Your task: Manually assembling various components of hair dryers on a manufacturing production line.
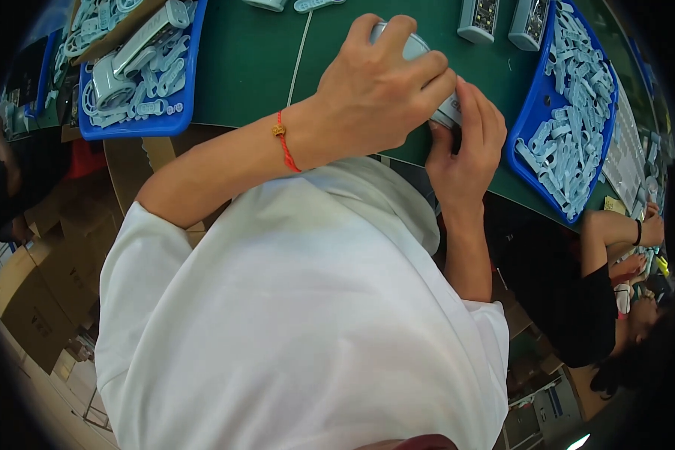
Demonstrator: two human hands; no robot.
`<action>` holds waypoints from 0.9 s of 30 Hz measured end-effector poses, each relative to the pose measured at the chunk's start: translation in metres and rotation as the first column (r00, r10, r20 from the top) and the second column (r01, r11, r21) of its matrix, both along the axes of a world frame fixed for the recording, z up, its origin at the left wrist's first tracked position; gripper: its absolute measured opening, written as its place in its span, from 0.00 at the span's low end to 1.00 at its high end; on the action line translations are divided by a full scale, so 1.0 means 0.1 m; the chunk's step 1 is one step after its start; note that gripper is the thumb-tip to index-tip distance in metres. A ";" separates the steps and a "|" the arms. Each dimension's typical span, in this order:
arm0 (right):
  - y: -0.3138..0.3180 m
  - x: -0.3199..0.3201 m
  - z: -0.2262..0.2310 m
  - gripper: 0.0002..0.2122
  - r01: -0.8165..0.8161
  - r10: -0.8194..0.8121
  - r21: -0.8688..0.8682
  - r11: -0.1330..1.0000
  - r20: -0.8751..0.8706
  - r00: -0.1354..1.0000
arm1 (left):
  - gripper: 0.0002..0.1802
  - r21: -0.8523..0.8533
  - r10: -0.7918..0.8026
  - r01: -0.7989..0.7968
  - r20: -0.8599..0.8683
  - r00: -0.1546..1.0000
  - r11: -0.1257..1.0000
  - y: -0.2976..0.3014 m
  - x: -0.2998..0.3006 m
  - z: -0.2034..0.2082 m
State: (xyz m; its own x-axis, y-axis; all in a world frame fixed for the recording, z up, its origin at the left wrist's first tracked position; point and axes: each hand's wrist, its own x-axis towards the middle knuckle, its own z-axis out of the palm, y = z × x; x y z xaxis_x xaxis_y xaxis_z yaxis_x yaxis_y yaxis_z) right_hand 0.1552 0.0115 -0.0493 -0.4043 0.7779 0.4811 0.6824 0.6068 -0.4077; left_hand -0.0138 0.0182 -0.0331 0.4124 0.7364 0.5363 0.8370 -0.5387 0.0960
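Between both grips (382, 86) (469, 142), white device (414, 48)

Both hands (382, 90) hold a pale device (415, 47) at a green table (251, 67) between blue trays (531, 124).

Table (244, 67) across top of frame. Left tray (139, 130) upper left, straps (169, 81) in it. Right tray (534, 116) upper right, small parts (574, 150) in it. Two housings (478, 31) left of that. Left hand (388, 84), right hand (469, 139) between trays, device (415, 48) in them. Boxes (34, 300) lower left; co-worker (570, 292) lower right.
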 end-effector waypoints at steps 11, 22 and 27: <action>-0.03 -0.01 -0.06 0.22 0.043 -0.043 0.078 0.996 -0.003 0.999 | 0.10 0.063 -0.072 0.077 -0.077 0.994 0.995 0.02 -0.04 0.26; 0.07 0.06 0.21 0.24 -0.025 0.032 -0.078 0.997 0.090 0.995 | 0.11 0.650 0.187 0.189 -0.464 0.866 0.736 0.28 -0.21 0.11; 0.05 0.07 0.40 0.23 -0.245 -0.293 -0.680 0.691 -0.573 0.766 | 0.43 -0.311 0.268 0.296 0.947 0.176 0.903 -0.18 0.04 0.14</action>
State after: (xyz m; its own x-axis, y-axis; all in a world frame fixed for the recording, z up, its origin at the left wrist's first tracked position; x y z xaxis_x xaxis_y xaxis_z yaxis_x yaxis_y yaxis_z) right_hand 0.1620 0.0168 -0.0095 -0.2142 0.9737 -0.0779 0.1316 -0.0502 -0.9900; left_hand -0.0101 0.0000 -0.0187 -0.2126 0.9555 0.2043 -0.1020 -0.2296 0.9679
